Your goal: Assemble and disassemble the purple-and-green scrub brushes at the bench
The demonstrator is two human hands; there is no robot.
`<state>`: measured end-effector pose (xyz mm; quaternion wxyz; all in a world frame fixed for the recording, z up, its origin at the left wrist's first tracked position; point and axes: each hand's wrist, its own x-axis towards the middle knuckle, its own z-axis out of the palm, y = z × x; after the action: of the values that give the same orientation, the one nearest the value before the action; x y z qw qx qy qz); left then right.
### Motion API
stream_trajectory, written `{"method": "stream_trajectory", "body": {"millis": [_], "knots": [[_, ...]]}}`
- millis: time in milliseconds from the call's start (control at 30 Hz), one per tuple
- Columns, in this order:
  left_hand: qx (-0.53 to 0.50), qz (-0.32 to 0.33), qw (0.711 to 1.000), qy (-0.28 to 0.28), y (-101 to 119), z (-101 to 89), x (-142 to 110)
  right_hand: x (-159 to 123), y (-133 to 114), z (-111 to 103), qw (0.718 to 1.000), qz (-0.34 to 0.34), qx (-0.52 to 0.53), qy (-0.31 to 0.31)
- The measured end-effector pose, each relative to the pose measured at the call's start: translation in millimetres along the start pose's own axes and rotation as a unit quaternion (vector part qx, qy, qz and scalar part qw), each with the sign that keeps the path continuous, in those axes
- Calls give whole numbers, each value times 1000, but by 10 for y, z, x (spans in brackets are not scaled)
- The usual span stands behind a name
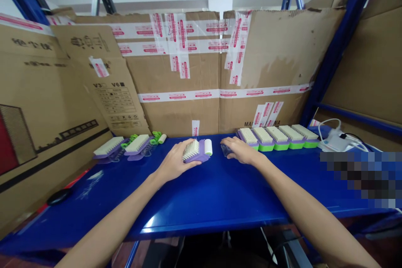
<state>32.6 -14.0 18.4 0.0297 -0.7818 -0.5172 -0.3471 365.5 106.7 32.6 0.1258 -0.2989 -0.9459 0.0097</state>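
Note:
My left hand (174, 163) is closed around a purple brush with white bristles and a white roller end (198, 150), resting on the blue table (201, 201). A short way to its right, my right hand (240, 150) lies on the table with its fingers curled over a small clear plastic piece (226, 150). Just beyond the right hand stands a row of several purple and green brushes (278, 137), bristles up, side by side.
Two purple brushes (108, 147) (138, 144) with green parts lie at the back left. A white power unit with cables (336, 140) sits at the back right. Taped cardboard sheets (201, 71) wall in the back and sides. A dark oval object (58, 196) lies at the left edge.

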Motion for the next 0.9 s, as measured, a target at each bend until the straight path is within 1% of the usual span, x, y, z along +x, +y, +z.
{"method": "stream_trajectory", "body": {"millis": [133, 267, 500, 600, 700, 900], "knots": [[2, 23, 1000, 19, -13, 14, -12, 0, -49, 6, 1000, -10, 10, -3], [4, 24, 1000, 11, -20, 25, -17, -1, -92, 11, 1000, -15, 19, -8], [5, 23, 1000, -1, -36, 54, -14, -4, -114, -50, 999, -22, 15, -32], [7, 32, 999, 0, -41, 52, -14, 9, -116, -55, 999, -25, 19, -32], [10, 25, 1000, 1, -46, 45, -16, 17, -117, -61, 999, -23, 28, -34], [9, 21, 1000, -5, -56, 36, -22, 6, -98, -102, 998, -2, 53, -22]]}}
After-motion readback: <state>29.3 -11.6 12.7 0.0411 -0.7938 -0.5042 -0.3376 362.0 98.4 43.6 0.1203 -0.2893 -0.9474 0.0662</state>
